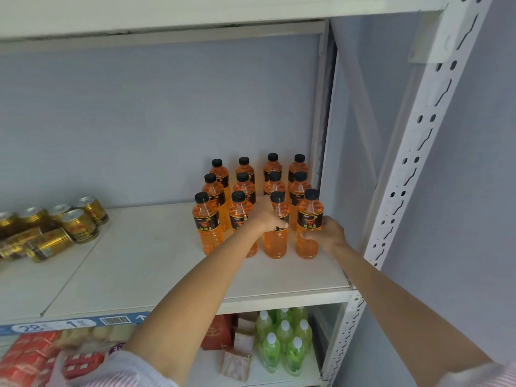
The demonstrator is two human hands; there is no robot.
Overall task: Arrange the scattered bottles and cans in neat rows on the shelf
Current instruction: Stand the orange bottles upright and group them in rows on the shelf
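Several orange drink bottles with black caps and black labels stand upright in rows at the right end of the white shelf [156, 263]. My left hand [266, 216] is closed around a front-row orange bottle [276, 241], second from the right. My right hand [328, 233] grips the front-right orange bottle [308, 224] at its lower label. At the shelf's far left, several gold cans [81, 224] are scattered; some stand and some lie on their sides [47, 245].
A white perforated upright post [402, 191] frames the shelf on the right, with the grey wall behind. On the lower shelf stand green bottles [284, 339], small cartons [237, 350] and red packages [30, 356]. A shelf board [195, 12] lies overhead.
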